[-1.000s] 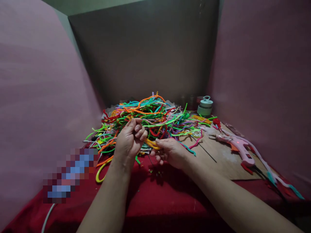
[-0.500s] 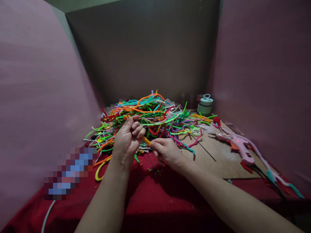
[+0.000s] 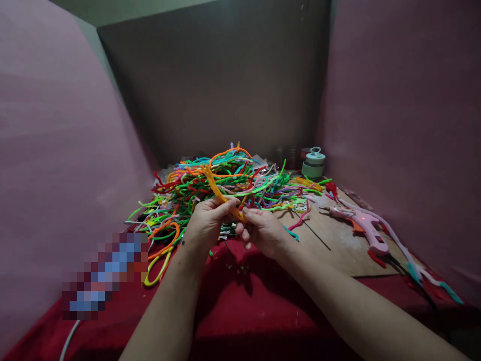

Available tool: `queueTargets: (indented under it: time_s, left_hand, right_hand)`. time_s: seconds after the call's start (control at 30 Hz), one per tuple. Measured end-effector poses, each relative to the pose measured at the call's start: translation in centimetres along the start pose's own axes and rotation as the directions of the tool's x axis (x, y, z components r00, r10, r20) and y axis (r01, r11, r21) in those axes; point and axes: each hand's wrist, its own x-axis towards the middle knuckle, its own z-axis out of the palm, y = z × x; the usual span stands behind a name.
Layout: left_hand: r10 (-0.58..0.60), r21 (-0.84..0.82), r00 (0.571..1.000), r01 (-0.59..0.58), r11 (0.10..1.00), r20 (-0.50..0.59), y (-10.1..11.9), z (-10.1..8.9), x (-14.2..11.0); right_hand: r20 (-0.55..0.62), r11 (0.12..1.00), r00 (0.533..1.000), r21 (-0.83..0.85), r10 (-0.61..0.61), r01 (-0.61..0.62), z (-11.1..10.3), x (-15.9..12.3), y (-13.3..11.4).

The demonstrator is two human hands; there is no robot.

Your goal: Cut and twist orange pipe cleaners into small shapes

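Note:
A small bundle of orange-yellow pipe cleaners (image 3: 213,183) is held in front of me, its upper end sticking up and to the left past my fingers. My left hand (image 3: 214,214) is closed around its middle, thumb on top. At the lower end my right hand (image 3: 261,228) pinches the same bundle, with the fingertips of both hands close together. Just behind the hands lies a large tangled heap of multicoloured pipe cleaners (image 3: 188,183). Part of the bundle is hidden by the fingers.
On the right a pink glue gun (image 3: 366,225) with a lit red light lies on a brown board (image 3: 338,260). Behind it stands a pale green lidded container (image 3: 313,164). A red cloth (image 3: 255,311) covers the table. Pink panels (image 3: 48,150) rise at both sides.
My left hand has turned over, and more of the orange-yellow bundle now shows above it. My right hand has moved slightly closer to the left. The view has shifted a little.

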Motion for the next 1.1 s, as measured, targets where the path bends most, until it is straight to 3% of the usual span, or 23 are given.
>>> queueTargets:
  time_s: [0.1,0.27,0.5,0.67,0.77,0.87,0.97,1.1]
  left_hand:
    - [-0.027,-0.02,1.0,0.027,0.999,-0.001,0.2,-0.1,0.0]
    - [-0.044,0.024,0.999,0.043,0.999,0.021,0.4,-0.3,0.0]
    - [-0.018,0.112,1.0,0.019,0.994,-0.013,0.2,-0.3,0.0]
    - [-0.028,0.079,0.999,0.026,0.997,0.035,0.1,-0.5,0.1]
    - [-0.041,0.075,0.995,0.034,0.997,0.086,0.1,-0.7,0.2]
    - [-0.033,0.132,0.997,0.025,0.991,0.064,-0.1,-0.9,0.3]
    - [-0.006,0.198,1.0,0.003,0.98,0.016,-0.4,-0.8,0.3]
    - [-0.016,0.191,0.997,0.029,0.981,-0.069,-0.7,-0.4,0.3]
  right_hand:
    - [0.019,0.999,1.0,-0.048,0.019,-0.018,-0.1,0.0,-0.2]
    - [-0.044,0.976,0.998,-0.212,-0.054,0.044,0.0,-0.1,-0.5]
    - [-0.038,0.962,0.999,-0.272,-0.023,0.012,-0.1,0.0,-0.6]
    - [-0.139,0.952,0.99,-0.306,-0.014,-0.029,0.3,-0.1,-0.5]
    - [-0.134,0.949,0.991,-0.314,-0.019,-0.024,0.3,-0.1,-0.3]
    - [-0.133,0.916,0.99,-0.4,-0.042,-0.014,0.2,0.0,0.0]
    - [-0.122,0.785,0.982,-0.618,-0.143,0.038,0.1,0.1,0.3]
    - [0.009,0.331,0.925,-0.932,-0.379,0.144,0.0,-0.1,0.4]
